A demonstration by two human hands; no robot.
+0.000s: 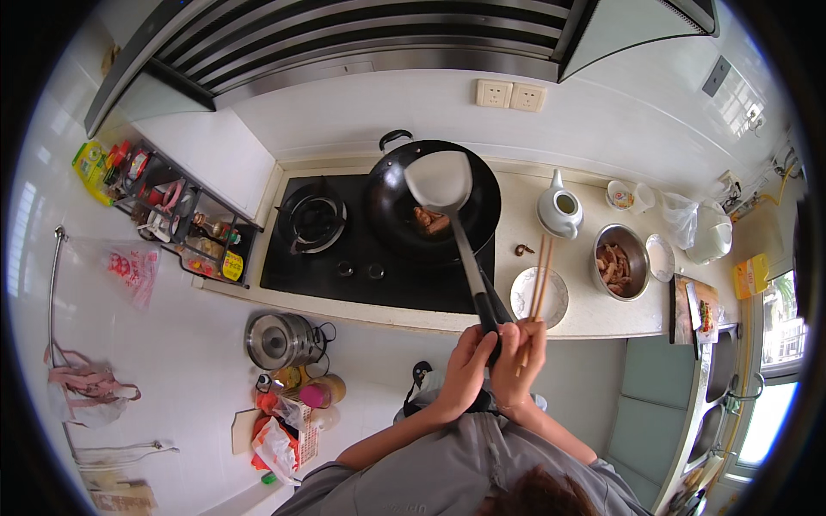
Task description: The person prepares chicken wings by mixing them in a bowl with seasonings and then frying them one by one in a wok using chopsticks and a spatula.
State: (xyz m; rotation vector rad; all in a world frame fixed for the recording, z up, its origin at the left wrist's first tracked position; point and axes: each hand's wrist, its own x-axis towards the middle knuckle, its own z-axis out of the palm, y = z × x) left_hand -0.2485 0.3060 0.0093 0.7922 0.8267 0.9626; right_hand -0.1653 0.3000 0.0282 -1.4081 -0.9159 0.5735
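Observation:
My left hand (pixel 466 369) grips the black handle of a metal wok spatula (pixel 463 242). The spatula's broad blade is over a black wok (pixel 392 206), which sits on the right burner; contact between blade and wok is hard to judge. A few browned pieces of meat (pixel 431 220) lie at the bottom of the wok, partly behind the spatula. In my right hand (pixel 521 362) is a pair of wooden chopsticks (pixel 542 277), tips pointing away over a patterned white plate (pixel 521 293). Its fingers also meet the end of the spatula handle, against my left hand.
Right of the black hob (pixel 310 274) stand a white spouted pot (pixel 548 216) and a steel bowl (pixel 635 258) of meat strips. A knife (pixel 692 306) lies on a cutting board (pixel 681 322). Left is a rack (pixel 174 232) of seasonings. The range hood (pixel 400 61) hangs above.

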